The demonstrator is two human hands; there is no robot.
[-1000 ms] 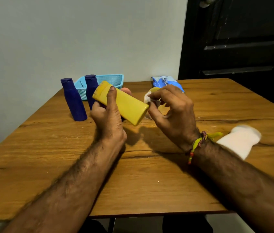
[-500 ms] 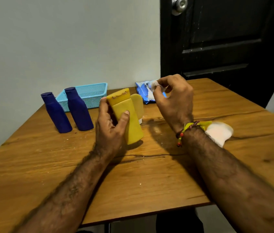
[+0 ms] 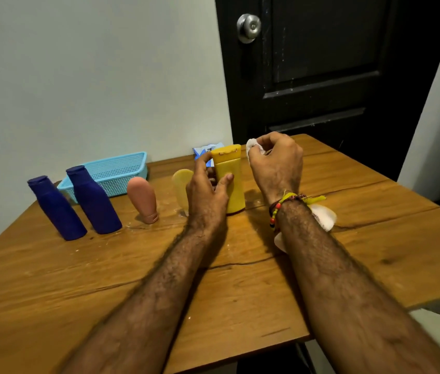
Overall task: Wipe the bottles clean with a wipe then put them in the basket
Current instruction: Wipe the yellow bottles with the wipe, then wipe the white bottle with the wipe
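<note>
- Head view: left hand [image 3: 208, 193] grips yellow bottle [image 3: 230, 179] upright on table [image 3: 105, 265], steadying it for wiping.
- Right hand [image 3: 275, 163] pinches wipe [image 3: 252, 144] at bottle's 2 o'clock, by cap.
- Basket [image 3: 111, 171] at 10 o'clock, awaiting bottles.

The yellow bottle [image 3: 229, 182], a second ago tilted in the air in the left hand [image 3: 208, 193], now stands upright on the worktop [image 3: 105, 265], while the right hand [image 3: 275, 163] has lifted the wipe [image 3: 253, 145] beside its cap.

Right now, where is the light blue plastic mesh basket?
The light blue plastic mesh basket sits at the table's far left edge by the wall, just behind the two dark blue bottles.
</note>
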